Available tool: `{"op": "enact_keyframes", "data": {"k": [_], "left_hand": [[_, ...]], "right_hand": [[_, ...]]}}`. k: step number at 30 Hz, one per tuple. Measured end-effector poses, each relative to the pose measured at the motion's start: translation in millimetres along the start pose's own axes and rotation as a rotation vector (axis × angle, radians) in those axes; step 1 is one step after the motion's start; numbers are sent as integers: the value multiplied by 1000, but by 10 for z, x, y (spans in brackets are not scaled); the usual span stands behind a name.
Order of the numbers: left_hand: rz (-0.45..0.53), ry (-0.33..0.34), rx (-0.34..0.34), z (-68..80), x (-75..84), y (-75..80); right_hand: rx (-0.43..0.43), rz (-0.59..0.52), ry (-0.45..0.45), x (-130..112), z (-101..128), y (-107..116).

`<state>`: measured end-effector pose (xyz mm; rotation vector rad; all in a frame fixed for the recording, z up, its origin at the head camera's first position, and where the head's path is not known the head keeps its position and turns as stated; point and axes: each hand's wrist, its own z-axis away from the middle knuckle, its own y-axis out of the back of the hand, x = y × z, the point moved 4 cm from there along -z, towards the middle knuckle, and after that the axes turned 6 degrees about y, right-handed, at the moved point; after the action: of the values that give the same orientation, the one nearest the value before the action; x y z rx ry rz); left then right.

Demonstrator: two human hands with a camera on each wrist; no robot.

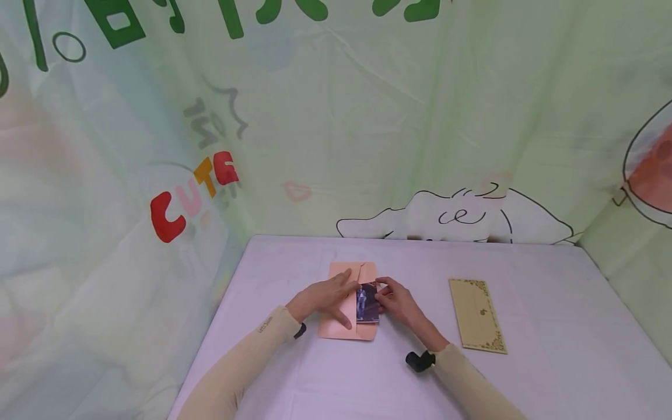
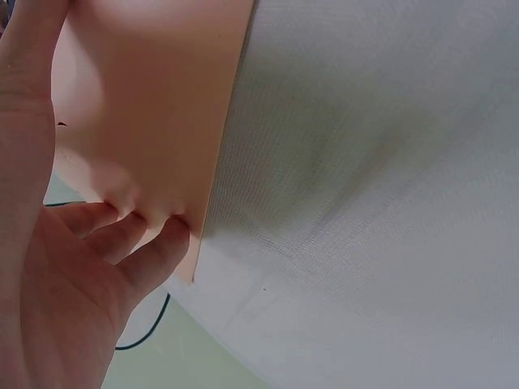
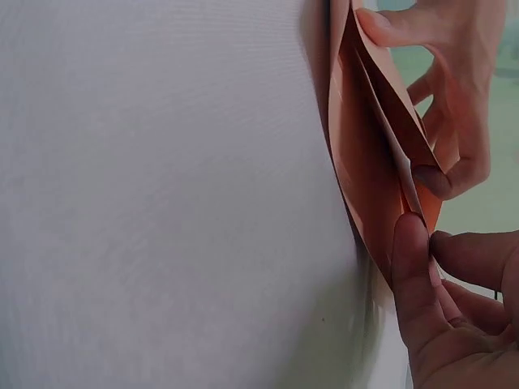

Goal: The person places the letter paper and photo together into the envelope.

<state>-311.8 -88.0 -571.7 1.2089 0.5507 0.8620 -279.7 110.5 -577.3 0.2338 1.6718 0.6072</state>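
This looks like a little booth with cloth walls (image 1: 357, 116). They have cartoon drawings (image 1: 462, 219) and the word "CUTE" (image 1: 196, 191). A pale table (image 1: 556, 315) stands inside.

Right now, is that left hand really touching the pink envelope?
Touching. The left wrist view shows the left hand with fingertips pressed against the pink envelope.

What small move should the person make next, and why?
Probably the right hand should slide the photo gently left, deeper into the pink envelope: it pinches the photo's right edge, the photo appears partly inside, the envelope's side gapes open, and the left hand rests on the envelope.
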Motion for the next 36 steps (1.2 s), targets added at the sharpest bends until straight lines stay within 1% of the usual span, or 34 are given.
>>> {"op": "enact_keyframes", "data": {"k": [4,6,14,17,22,29,36], "left_hand": [[-11,6,-3,-1,3,0],[-15,7,-4,-2,5,2],[-11,-5,-5,1,5,4],[-6,-11,-12,4,8,8],[2,-10,-10,8,7,6],[-2,8,-3,-8,17,-16],[-4,1,4,-11,8,-12]], "right_hand": [[3,32,6,-5,-32,-38],[2,27,1,-15,-44,-59],[-25,-65,-67,-35,-57,-166],[-27,-72,-58,-49,-61,-200],[-29,-55,-19,-87,-72,-244],[-36,-35,-49,-89,-87,-297],[-53,-73,-57,-115,-99,-371]]}}
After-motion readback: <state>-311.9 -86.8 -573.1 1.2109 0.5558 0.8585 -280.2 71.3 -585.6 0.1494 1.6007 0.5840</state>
